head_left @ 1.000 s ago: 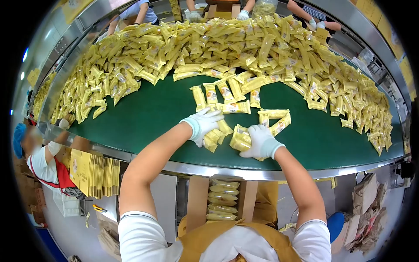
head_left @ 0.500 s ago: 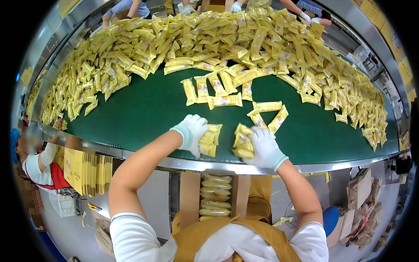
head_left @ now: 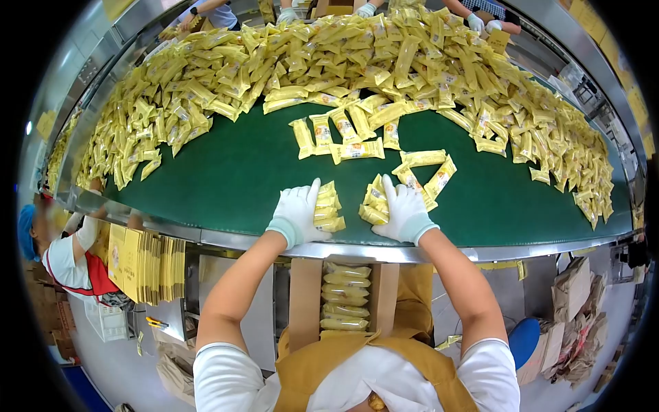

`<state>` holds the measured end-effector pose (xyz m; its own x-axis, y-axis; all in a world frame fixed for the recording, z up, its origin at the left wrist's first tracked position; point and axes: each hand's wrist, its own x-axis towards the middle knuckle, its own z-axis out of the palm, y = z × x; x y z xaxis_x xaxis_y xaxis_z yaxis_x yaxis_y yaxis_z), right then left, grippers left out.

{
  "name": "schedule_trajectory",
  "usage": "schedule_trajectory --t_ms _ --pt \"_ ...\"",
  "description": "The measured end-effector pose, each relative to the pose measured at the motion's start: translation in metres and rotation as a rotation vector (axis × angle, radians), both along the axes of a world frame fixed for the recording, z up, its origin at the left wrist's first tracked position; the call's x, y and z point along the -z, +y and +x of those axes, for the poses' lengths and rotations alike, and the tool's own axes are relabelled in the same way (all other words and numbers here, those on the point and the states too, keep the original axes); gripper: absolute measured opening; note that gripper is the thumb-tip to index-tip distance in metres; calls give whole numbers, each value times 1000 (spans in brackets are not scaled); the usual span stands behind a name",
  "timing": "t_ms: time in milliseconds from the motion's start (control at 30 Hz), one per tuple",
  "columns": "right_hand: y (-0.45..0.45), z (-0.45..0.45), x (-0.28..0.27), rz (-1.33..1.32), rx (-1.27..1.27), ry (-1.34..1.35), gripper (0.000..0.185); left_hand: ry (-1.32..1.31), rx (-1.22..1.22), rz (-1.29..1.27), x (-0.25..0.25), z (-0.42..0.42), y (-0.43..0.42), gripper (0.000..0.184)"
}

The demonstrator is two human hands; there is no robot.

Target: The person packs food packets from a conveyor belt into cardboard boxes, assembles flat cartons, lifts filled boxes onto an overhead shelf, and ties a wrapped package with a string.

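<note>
My left hand, in a white glove, curls around the outer side of a small stack of yellow wrapped snack packets on the green belt. Opposite it, my right hand, gloved too, grips a second bunch of packets. A gap of belt separates the two bunches. Fingers on the far side of each bunch are partly hidden. Just beyond my right hand lie a few loose packets. Below the belt edge, in front of my body, an open carton holds a row of packets.
A large heap of packets curves along the far side of the green belt. Several co-workers' gloved hands show behind it. At left stand a co-worker and folded cartons. The metal belt edge runs before me.
Both hands have shifted slightly and turned, now upright along the outer sides of their bunches. The packets in each bunch look more neatly lined up. The camera view has moved a little.
</note>
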<state>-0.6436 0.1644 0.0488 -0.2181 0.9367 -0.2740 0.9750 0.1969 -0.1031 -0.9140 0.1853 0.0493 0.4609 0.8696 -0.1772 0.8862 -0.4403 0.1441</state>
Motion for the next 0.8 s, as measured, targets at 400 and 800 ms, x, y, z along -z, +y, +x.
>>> schedule_trajectory --t_ms 400,800 --pt "-121 -46 -90 -122 -612 -39 90 -1721 53 -717 -71 0 -85 75" --pt "-178 -105 89 -589 -621 300 82 -545 504 90 -21 33 -133 114"
